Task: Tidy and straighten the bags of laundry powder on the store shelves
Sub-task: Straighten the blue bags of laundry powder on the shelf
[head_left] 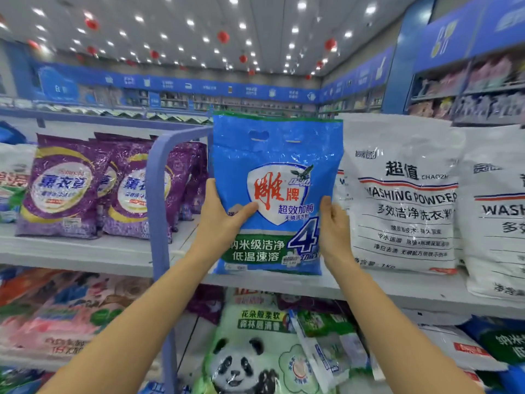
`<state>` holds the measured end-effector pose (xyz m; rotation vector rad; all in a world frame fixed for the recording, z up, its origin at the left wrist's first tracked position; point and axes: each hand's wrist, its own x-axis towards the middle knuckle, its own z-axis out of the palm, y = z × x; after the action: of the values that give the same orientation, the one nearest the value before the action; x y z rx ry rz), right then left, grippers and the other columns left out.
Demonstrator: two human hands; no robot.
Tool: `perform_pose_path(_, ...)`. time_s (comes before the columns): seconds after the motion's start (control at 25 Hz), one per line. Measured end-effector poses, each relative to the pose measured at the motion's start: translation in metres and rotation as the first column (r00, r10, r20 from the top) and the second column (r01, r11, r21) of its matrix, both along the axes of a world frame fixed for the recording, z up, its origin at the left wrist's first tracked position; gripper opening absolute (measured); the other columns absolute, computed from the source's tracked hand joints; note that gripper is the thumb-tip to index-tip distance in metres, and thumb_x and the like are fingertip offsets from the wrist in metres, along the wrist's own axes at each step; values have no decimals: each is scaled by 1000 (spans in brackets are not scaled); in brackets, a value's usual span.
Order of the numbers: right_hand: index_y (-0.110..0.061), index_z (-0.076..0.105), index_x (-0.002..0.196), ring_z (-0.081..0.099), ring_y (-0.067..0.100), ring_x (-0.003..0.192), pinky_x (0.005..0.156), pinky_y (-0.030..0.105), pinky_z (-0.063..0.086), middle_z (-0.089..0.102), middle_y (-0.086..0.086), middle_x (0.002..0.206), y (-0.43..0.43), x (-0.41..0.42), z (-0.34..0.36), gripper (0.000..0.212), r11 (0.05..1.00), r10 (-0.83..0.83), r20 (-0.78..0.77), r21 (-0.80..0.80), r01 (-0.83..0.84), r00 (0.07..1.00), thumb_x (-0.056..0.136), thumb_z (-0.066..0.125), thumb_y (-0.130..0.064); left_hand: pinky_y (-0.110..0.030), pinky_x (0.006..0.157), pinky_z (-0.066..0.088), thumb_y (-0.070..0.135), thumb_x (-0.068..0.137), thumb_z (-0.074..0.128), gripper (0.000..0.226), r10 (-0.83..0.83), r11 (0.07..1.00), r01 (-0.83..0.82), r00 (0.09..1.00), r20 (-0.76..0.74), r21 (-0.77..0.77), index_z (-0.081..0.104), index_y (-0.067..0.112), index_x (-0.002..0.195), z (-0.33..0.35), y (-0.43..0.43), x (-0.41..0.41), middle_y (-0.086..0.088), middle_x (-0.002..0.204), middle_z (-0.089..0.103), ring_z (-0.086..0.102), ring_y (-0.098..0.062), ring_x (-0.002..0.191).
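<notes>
At upper shelf (85, 251), one blue bag (278, 155) upright, fingers (244, 210) of left hand (221, 223) and right hand (335, 228) holding it, two white bags (403, 194) beside

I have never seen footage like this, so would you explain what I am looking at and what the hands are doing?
There is no machine: one camera worn on a person's head looks forward and down. Their left hand and right hand grip the sides of a blue plastic bag of laundry powder, upright at a pale grey store shelf. Purple plastic bags stand to its left, white plastic washing-powder bags to its right, and a green panda-print bag lies on the shelf below.
</notes>
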<state>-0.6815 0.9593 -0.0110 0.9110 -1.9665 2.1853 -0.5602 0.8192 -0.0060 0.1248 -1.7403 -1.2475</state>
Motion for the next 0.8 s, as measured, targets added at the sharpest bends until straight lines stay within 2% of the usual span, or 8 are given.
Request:
perform_pose_path(0.08,2,45,67,45,20,59,58,33,36,46,30,65,-9,-13,-6,50,999,-39,21,-23,39,999,98,37,-37,-13,81,50,19,83,67,40,-5,1000,4,999,40,19,40,23,112,-3,-14,-12,18,111,55,58,11,96)
perform_pose_path(0.2,22,47,91,46,30,61,58,37,39,50,34,70,-16,-27,-11,56,995,-84,43,-51,86,996,99,38,-33,-8,81,47,28,83,64,39,-10,998,9,1000,18,56,38,20,112,-5,-22,-20,13,112,55,56,8,98)
perform_pose_path(0.36,-8,58,75,59,27,72,70,43,48,64,17,75,-25,-29,-20,43,982,-128,108,-128,141,986,97,42,-40,-7,75,45,34,75,67,51,-108,989,100,992,69,106,41,27,119,-37,-24,-18,19,107,59,60,10,91)
perform_pose_path(0.48,-23,63,102,67,21,92,81,41,54,70,-1,99,-27,-30,-1,30,978,89,127,-200,-63,988,92,47,-46,-19,80,49,42,72,68,42,-168,975,142,975,145,174,49,38,109,-54,-26,-18,18,103,65,62,8,91)
perform_pose_path(0.56,-14,60,113,70,17,88,72,33,57,72,0,101,-26,-41,23,37,960,180,135,-239,-145,974,93,48,-42,-20,84,51,54,67,74,55,-172,972,142,974,148,188,49,36,112,-54,-28,-20,16,108,64,61,8,94)
perform_pose_path(0.64,-13,60,99,71,12,70,58,27,56,73,-5,80,-27,-46,44,22,974,125,102,-202,-102,987,94,50,-31,-17,86,49,64,48,79,90,-194,973,165,964,182,165,45,28,124,-56,-33,-20,13,115,62,60,5,102)
perform_pose_path(0.72,-13,59,90,68,7,59,51,23,54,71,-8,67,-28,-52,54,9,986,28,48,-167,-20,998,92,56,-22,-17,83,50,44,48,88,91,-234,970,204,936,262,134,46,23,126,-57,-38,-17,11,114,64,62,2,102)
perform_pose_path(0.8,-13,60,81,65,3,54,49,20,52,69,-11,60,-28,-52,59,9,984,-41,2,-172,41,999,89,61,-17,-12,70,51,4,61,85,61,-293,955,261,911,291,142,54,20,111,-53,-39,-15,10,96,72,66,3,87)
